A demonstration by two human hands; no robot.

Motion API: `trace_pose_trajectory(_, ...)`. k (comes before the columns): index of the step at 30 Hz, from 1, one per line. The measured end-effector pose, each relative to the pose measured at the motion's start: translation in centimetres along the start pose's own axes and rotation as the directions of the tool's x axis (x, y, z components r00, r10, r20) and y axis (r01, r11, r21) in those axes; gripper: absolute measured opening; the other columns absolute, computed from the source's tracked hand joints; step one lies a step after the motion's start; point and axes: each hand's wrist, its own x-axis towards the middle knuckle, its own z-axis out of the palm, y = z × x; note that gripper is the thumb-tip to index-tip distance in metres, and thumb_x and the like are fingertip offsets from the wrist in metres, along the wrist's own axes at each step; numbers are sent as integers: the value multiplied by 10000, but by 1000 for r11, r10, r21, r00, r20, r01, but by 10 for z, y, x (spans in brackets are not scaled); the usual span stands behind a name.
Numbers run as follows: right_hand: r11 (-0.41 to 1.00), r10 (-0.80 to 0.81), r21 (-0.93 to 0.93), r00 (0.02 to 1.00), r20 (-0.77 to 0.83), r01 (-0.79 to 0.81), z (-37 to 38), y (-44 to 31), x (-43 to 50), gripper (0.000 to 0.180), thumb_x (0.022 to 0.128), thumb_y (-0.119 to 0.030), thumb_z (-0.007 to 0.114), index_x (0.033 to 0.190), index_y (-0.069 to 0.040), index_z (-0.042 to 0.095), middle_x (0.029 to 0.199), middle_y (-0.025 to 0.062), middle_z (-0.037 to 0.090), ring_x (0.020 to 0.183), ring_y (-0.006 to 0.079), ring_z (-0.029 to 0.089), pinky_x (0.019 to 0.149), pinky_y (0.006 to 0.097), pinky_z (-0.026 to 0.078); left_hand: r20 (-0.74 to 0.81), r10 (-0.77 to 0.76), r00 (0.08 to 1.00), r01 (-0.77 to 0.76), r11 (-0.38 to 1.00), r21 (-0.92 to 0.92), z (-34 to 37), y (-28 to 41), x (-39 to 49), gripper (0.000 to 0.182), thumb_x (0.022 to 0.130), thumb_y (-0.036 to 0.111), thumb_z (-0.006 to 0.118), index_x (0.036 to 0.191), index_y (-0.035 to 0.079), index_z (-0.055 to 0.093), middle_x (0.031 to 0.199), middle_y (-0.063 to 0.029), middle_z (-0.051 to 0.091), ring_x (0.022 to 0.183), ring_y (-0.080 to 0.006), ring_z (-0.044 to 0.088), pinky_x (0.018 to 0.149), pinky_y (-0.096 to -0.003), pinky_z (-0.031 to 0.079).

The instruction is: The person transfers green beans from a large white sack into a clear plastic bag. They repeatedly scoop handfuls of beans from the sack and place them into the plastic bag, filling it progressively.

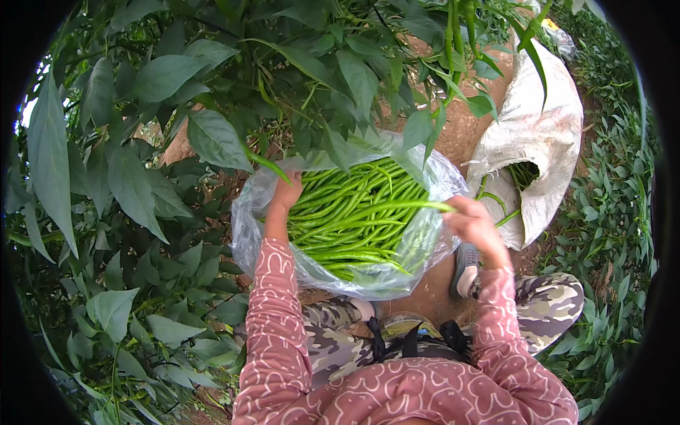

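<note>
Long green chili peppers (356,212) fill a clear plastic bag (340,289) that stands with its mouth spread wide before me. My left hand (287,191) is at the bag's left rim; its fingertips are partly hidden, so its grip cannot be made out. Between the fingers of my right hand (473,223), slightly blurred, is the end of a long green chili pepper (404,204), which reaches left over the heap. A single chili pepper (271,167) hangs beside my left hand.
A white woven sack (547,127) lies at the right, with green peppers (523,172) in its opening. Leafy pepper plants (170,79) crowd the left and top and overhang the bag. More foliage (611,212) lines the right. My camouflage-clad legs (552,308) are folded near the bag.
</note>
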Motion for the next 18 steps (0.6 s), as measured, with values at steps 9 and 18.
trace_pose_trajectory(9, 580, -618, -572, 771, 155, 580, 137, 5, 136, 202, 853, -94, 517, 976, 49, 588, 934, 211, 624, 877, 389, 612, 789, 432, 489, 108, 170, 979, -201, 874, 443, 48, -11, 26, 211, 805, 148, 560, 978, 49, 631, 1002, -182, 639, 946, -403, 583, 839, -462, 455)
trace_pose_trajectory(18, 321, -686, -902, 727, -11, 289, 152, 14, 236, 185, 761, -130, 560, 861, 6, 637, 900, 171, 663, 799, 345, 637, 759, 424, 499, 271, -3, 963, -153, 820, 551, 31, 25, 6, 420, 817, 376, 596, 1188, 181, 616, 1198, -107, 608, 1158, -302, 521, 1001, -431, 369)
